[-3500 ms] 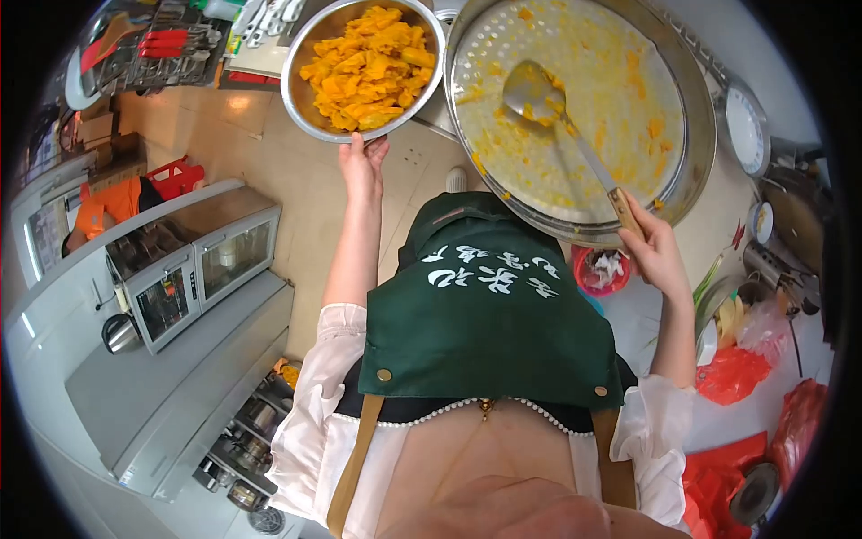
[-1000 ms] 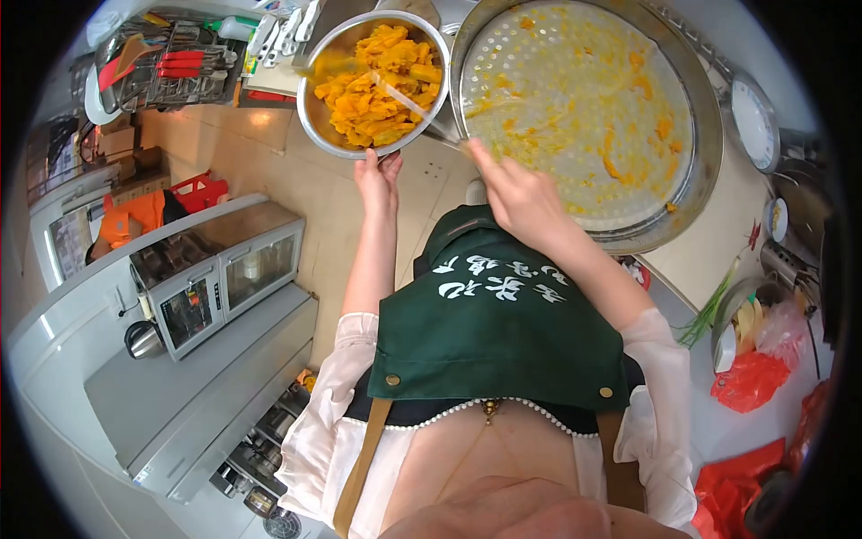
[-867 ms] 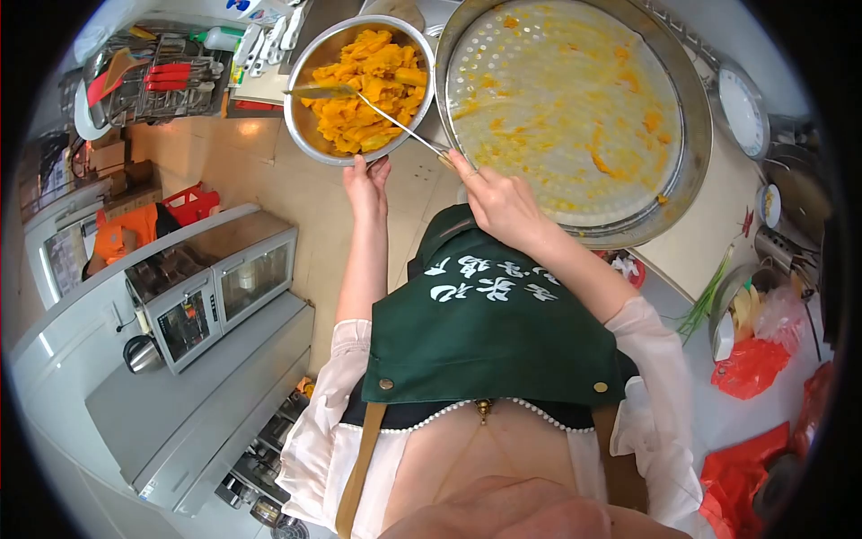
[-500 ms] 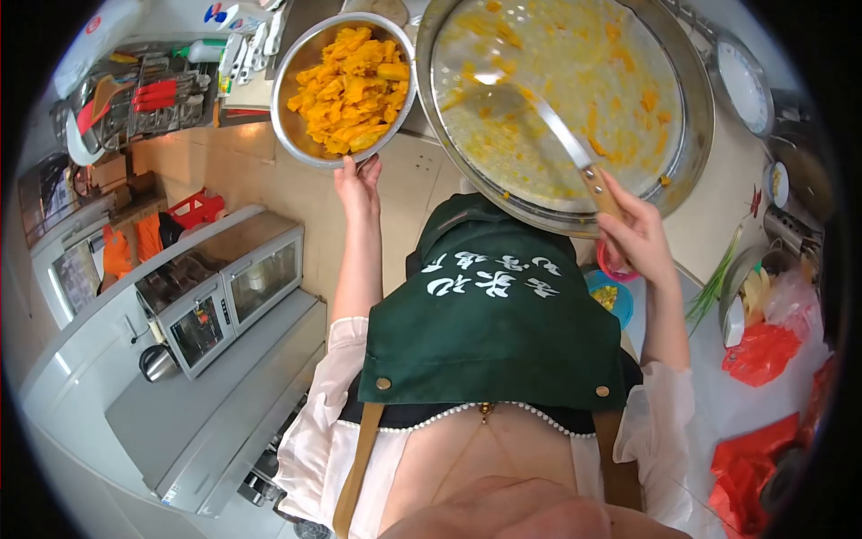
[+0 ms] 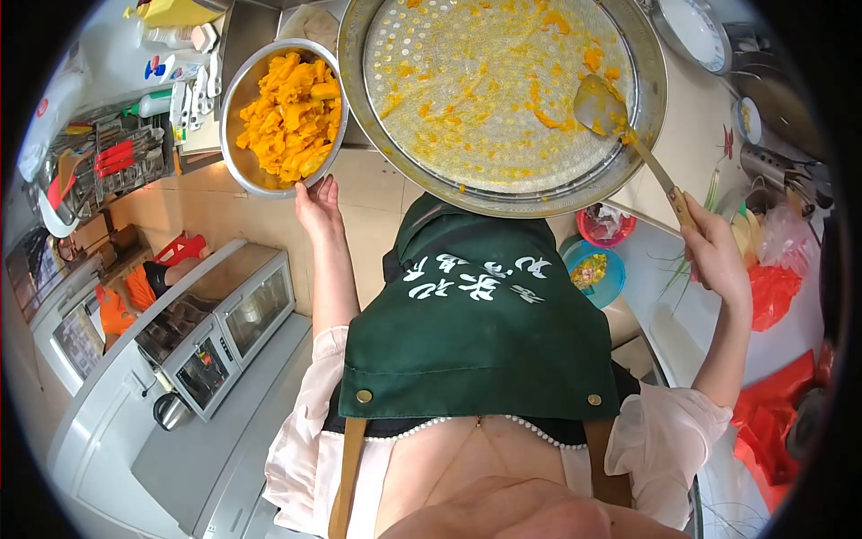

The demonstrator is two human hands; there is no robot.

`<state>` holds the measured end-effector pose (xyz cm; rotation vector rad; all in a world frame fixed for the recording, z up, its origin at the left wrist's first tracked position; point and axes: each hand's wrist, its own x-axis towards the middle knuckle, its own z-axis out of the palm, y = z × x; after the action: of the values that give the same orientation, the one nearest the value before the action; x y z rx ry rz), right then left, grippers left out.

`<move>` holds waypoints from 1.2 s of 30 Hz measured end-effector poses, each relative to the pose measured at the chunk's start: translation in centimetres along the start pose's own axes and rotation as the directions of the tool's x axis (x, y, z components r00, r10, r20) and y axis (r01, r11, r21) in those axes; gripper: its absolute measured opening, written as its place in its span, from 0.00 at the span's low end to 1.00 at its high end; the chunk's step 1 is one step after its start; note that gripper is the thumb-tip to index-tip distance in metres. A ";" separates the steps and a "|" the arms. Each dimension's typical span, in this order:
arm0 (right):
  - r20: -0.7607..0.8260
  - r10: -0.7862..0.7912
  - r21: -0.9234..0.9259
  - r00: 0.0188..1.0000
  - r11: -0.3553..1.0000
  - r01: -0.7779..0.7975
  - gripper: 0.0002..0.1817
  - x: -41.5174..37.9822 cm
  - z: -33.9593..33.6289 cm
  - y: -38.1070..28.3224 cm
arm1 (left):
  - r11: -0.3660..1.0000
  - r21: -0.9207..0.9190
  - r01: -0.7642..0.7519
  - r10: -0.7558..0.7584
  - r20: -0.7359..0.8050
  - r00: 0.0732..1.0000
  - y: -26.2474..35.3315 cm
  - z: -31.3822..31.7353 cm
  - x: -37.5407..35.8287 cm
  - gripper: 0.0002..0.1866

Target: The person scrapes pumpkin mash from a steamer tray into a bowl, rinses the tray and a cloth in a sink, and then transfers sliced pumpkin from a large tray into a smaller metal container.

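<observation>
My left hand is closed on the near rim of a metal bowl, holding it up beside the pan. Soft orange chunks that look like cooked pumpkin fill the bowl. A large round steamer tray with a perforated bottom sits to the right of the bowl, streaked with orange bits. My right hand grips the wooden end of a metal spatula. The spatula's blade rests on the right inner side of the tray, with some orange mash on it.
Below the tray stand a pink basin and a blue basin with scraps. Red plastic bags and a clear bag lie at the right. A dish rack is at far left, above a glass-door cabinet. A person in orange is beyond.
My right hand has moved right, drawing the spatula blade from the tray's left side to its right edge. The bowl and tray appear further left in view; my left hand still holds the bowl.
</observation>
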<state>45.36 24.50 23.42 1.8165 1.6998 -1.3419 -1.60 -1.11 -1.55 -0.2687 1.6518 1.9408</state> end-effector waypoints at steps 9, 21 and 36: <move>0.032 -0.075 0.489 0.997 0.871 0.050 0.23 0.1 2.2 2.2 | 0.981 0.081 0.174 -0.183 0.135 0.974 -3.2 1.3 -3.1 0.31; 0.263 -0.047 0.881 0.964 0.419 -0.220 0.16 -8.5 13.2 -0.5 | 0.711 0.669 0.214 -0.602 0.423 0.677 0.1 11.4 -6.2 0.30; -0.058 0.191 0.996 0.980 0.079 0.044 0.06 -0.5 23.3 -6.2 | 0.737 0.653 0.175 -0.597 0.508 0.621 -1.1 11.2 -4.8 0.28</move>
<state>30.36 8.10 14.09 2.6166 0.3984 -2.7845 5.24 8.29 2.30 0.2834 1.3652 0.9434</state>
